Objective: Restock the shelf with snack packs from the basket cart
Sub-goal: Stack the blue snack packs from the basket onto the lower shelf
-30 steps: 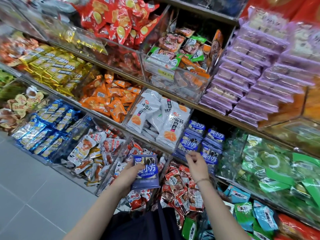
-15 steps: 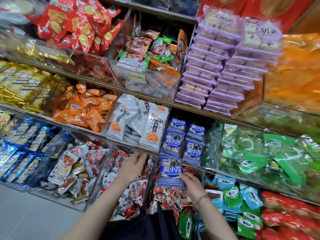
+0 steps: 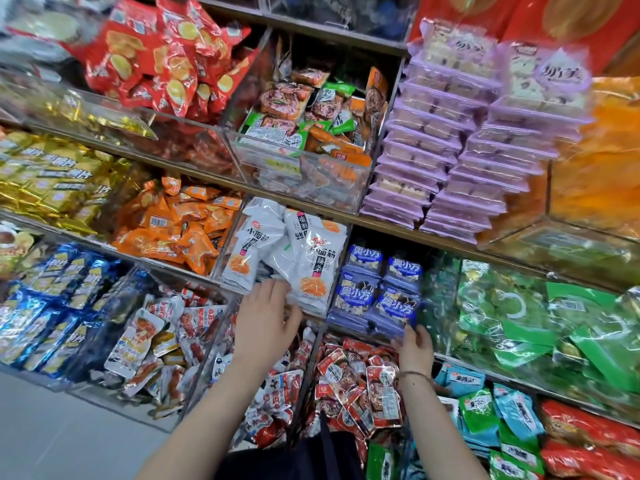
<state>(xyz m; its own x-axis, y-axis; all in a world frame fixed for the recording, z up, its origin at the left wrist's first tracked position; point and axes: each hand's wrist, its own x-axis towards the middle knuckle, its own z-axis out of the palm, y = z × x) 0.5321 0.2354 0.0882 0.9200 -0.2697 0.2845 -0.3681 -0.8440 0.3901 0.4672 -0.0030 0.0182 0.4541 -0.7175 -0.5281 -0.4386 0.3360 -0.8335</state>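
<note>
Blue-and-purple snack packs (image 3: 367,289) are stacked in a middle-shelf compartment in two columns. My right hand (image 3: 414,348) reaches up from below. Its fingertips grip the lower edge of the front blue snack pack (image 3: 396,306), which lies on the right-hand stack. My left hand (image 3: 266,320) is open with fingers spread and holds nothing. It hovers at the front lip of the neighbouring bin of white packs (image 3: 294,258). The basket cart does not show clearly; only a dark shape (image 3: 294,459) sits at the bottom centre between my forearms.
Clear acrylic bins line the shelves. Green packs (image 3: 519,313) sit to the right of the blue ones, red-and-white packs (image 3: 360,379) below, orange packs (image 3: 180,223) to the left. Purple trays (image 3: 450,150) are stacked above. Grey floor (image 3: 52,438) lies at lower left.
The blue pack went from my left hand to my right, then up onto the right-hand stack. My left hand, now without a pack, rose to the white-pack bin. The view shifted right.
</note>
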